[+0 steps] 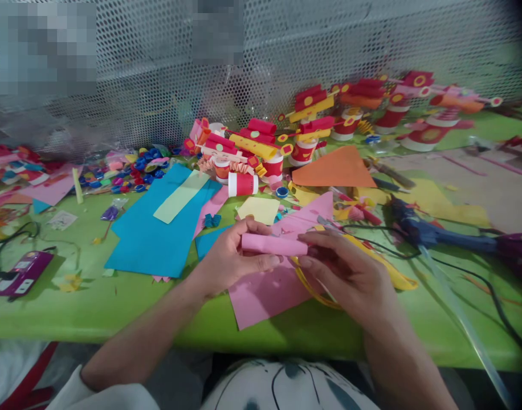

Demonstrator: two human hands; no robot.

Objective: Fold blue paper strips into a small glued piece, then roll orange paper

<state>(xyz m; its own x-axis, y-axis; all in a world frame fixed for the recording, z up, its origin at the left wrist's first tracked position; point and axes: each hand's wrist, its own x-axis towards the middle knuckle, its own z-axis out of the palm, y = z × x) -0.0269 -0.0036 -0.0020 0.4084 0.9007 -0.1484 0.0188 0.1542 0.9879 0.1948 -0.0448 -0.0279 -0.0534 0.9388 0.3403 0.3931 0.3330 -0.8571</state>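
A rolled tube of pink paper [272,245] is held level between both hands, above the table's near side. My left hand [239,253] grips its left end, thumb in front and fingers behind. At the tube's right end, my right hand [346,267] pinches it between thumb and fingers. Beneath the hands lies a flat sheet of pink paper [261,302], partly covered by them. A yellow strip [314,287] curves out from under my right hand.
Blue paper sheets [154,228] lie to the left, a purple power strip [22,273] beyond. A glue gun [440,230] with a long clear stick and black cable occupies the right. Decorated paper cups [243,185] and orange paper [335,168] stand or lie behind, before a perforated metal panel [150,68].
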